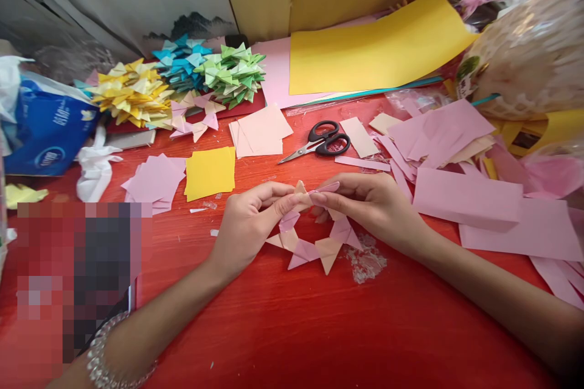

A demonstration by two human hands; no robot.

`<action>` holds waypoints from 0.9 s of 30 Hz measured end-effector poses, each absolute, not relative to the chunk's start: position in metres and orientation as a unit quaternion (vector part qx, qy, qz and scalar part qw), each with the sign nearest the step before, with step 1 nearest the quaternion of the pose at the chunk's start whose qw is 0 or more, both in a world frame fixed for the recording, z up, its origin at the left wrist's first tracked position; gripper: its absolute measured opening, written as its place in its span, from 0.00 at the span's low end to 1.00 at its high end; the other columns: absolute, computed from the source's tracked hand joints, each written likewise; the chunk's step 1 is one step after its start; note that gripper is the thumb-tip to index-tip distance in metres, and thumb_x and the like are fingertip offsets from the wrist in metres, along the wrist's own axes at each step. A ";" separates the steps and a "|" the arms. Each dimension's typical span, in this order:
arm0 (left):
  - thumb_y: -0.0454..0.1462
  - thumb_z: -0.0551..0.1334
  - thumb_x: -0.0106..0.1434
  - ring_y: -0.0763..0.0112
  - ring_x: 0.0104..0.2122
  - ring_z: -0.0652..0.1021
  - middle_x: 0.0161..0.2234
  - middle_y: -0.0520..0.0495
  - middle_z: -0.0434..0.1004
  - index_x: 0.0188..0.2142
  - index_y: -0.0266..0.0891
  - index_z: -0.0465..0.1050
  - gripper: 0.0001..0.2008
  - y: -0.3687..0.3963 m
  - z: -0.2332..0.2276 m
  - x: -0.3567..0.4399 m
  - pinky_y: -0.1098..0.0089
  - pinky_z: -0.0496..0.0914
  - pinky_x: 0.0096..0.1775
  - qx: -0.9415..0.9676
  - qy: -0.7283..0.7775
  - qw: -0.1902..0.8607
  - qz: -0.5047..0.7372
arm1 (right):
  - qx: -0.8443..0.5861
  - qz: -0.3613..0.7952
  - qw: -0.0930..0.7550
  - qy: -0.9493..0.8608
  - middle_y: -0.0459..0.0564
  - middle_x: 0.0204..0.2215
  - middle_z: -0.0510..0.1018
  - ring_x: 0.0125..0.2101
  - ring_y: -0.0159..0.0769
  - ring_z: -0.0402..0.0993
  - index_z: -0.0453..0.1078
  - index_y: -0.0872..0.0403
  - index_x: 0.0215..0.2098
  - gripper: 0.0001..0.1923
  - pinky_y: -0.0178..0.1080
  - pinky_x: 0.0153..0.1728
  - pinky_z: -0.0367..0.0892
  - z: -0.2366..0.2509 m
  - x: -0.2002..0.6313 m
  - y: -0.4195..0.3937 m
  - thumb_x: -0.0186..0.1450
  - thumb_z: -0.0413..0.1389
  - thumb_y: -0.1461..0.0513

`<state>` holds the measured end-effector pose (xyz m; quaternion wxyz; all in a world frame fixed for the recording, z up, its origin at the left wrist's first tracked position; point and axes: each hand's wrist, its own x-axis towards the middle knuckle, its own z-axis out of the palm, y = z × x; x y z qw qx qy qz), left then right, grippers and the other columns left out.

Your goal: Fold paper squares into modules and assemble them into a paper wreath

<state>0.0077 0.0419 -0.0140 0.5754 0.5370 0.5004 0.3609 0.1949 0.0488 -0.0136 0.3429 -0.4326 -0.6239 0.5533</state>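
Note:
Between my two hands is a ring of folded paper (305,251), pink and cream pieces alternating, with pointed tips outward. My left hand (255,216) pinches a cream piece at the ring's far left side, thumb on top. Across from it, my right hand (371,203) pinches a folded pink piece (329,186) between thumb and fingers, close against the cream one. Whether the two pieces are joined cannot be made out under the fingertips. The near half of the ring hangs just over or rests on the red table.
Black-handled scissors (319,141) lie beyond my hands. Square stacks in yellow (210,173), pink (157,179) and cream (261,130) lie left of them. Pink sheets and strips (468,194) crowd the right. Yellow (132,94), blue (182,61) and green (235,73) paper rings stand behind.

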 end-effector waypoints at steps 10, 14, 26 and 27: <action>0.41 0.61 0.60 0.68 0.33 0.79 0.31 0.49 0.79 0.35 0.40 0.70 0.08 0.046 -0.015 0.010 0.70 0.70 0.36 0.511 0.528 0.498 0.460 | -0.471 0.504 0.372 -0.621 0.48 0.26 0.77 0.28 0.34 0.73 0.71 0.55 0.27 0.14 0.35 0.28 0.67 -0.015 0.195 0.052 0.62 0.53 0.53; 0.43 0.63 0.57 0.70 0.34 0.76 0.33 0.50 0.78 0.34 0.40 0.74 0.09 0.045 -0.014 0.010 0.71 0.69 0.37 0.554 0.552 0.456 0.424 | -0.447 0.533 0.343 -0.631 0.48 0.26 0.77 0.27 0.32 0.72 0.72 0.55 0.29 0.15 0.34 0.26 0.65 -0.015 0.196 0.051 0.62 0.53 0.52; 0.41 0.60 0.60 0.70 0.32 0.78 0.29 0.50 0.79 0.32 0.39 0.76 0.09 0.043 -0.011 0.011 0.70 0.71 0.39 0.555 0.529 0.502 0.401 | -0.436 0.551 0.324 -0.634 0.49 0.30 0.78 0.31 0.35 0.74 0.73 0.55 0.37 0.14 0.36 0.31 0.69 -0.014 0.195 0.051 0.63 0.53 0.54; 0.41 0.60 0.61 0.70 0.34 0.78 0.31 0.50 0.80 0.32 0.39 0.75 0.08 0.043 -0.012 0.011 0.69 0.70 0.41 0.543 0.529 0.494 0.425 | -0.439 0.547 0.334 -0.630 0.49 0.32 0.78 0.32 0.35 0.74 0.72 0.55 0.38 0.13 0.35 0.32 0.69 -0.014 0.195 0.051 0.62 0.54 0.54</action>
